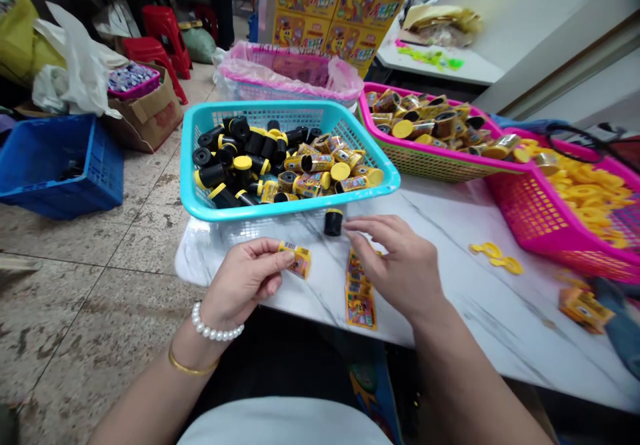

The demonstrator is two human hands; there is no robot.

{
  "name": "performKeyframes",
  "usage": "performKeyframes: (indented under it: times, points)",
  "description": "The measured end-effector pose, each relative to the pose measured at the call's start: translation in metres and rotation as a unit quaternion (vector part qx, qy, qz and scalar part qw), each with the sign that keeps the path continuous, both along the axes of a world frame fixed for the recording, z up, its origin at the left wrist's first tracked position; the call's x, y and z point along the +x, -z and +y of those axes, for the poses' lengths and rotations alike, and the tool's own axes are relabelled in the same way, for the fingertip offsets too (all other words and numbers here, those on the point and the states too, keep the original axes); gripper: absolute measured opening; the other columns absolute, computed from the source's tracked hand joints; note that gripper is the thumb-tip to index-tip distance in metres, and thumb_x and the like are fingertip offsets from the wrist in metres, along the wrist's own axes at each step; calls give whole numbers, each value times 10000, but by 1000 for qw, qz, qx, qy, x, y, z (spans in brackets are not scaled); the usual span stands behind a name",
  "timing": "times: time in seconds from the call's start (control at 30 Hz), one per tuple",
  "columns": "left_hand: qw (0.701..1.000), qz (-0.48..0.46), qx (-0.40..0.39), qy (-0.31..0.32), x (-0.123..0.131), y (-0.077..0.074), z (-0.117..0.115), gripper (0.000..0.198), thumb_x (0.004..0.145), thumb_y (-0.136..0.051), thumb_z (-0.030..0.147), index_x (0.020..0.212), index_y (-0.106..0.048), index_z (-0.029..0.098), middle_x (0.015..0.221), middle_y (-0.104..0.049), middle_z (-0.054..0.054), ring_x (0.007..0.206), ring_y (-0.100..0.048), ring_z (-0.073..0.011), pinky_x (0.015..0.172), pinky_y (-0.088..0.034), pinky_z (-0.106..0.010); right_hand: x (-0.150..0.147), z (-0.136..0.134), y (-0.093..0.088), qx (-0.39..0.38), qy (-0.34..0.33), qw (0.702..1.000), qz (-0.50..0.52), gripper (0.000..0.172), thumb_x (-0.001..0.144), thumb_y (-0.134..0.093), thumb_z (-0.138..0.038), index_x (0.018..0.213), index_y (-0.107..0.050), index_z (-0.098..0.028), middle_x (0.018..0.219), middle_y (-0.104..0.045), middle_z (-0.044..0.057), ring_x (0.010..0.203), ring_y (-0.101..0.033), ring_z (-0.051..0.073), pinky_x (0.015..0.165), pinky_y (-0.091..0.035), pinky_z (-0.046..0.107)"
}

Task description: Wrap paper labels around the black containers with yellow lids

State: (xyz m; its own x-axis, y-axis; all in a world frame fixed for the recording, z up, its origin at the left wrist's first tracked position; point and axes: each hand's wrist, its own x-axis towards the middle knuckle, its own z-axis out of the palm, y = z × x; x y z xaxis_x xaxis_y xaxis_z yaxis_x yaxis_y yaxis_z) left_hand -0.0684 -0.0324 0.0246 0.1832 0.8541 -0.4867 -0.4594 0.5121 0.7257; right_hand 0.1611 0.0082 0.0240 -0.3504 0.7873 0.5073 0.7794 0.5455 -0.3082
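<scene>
Between the thumb and fingers of my left hand (255, 268) is a small yellow printed label (299, 260), held above the white marbled table. My right hand (395, 255) hovers with fingers apart beside a black cylinder with a yellow rim (333, 222) standing upright on the tabletop. Partly under that hand lies a spread stack of similar printed labels (361, 305). Just behind, a turquoise basket (280, 213) holds black cylinders (213, 175) on its left side and label-wrapped ones (320, 163) on its right.
Pink baskets stand at the right, one with wrapped cylinders (445, 121), another with yellow plastic pieces (585, 191). A few yellow pieces (500, 258) and a bundle of labels (585, 308) lie on the table (450, 311). A blue crate (60, 165) is on the floor at left.
</scene>
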Motion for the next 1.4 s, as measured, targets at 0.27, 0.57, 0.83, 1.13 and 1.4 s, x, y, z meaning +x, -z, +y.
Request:
performKeyframes:
  times: [0.27,0.57,0.83,1.13,1.4]
  points:
    - [1000,15,0,-12,5,-2,3,404,526,-948,389,715,-722,112,467,-565,42,349,-391,-10,334,-149,-124,-14,31,4,-160,131,971,-120,344,941,-574,-459,978,-779,-186,904,-774,102,806,-704,258,780,-517,374]
    - [999,12,-17,-46,3,-3,3,425,506,-949,386,719,-705,110,440,-528,53,360,-374,-13,338,-106,-131,-23,27,-6,-320,36,946,40,458,804,-633,-316,1234,-647,-159,920,-752,79,779,-688,226,702,-530,327]
    - [996,-50,-29,-66,11,2,7,443,506,-953,346,728,-636,129,515,-587,45,319,-347,-1,319,-90,-135,-4,-11,-21,-401,-94,813,411,318,781,-775,-341,1061,-668,-234,920,-775,48,758,-735,184,652,-599,283]
    - [992,-117,-26,-49,19,-2,6,450,510,-951,316,711,-593,133,518,-525,78,344,-360,10,316,-117,-107,-26,-29,-8,-345,-84,804,477,354,764,-840,-436,1068,-758,-273,1078,-796,47,979,-762,227,861,-627,351]
    - [993,-108,-13,-54,20,-1,5,452,524,-945,349,724,-605,129,537,-526,67,363,-384,-2,315,-102,-110,-29,-39,-10,-153,-21,935,319,265,865,-748,-283,1127,-717,-253,1217,-725,101,1150,-693,280,1039,-554,502]
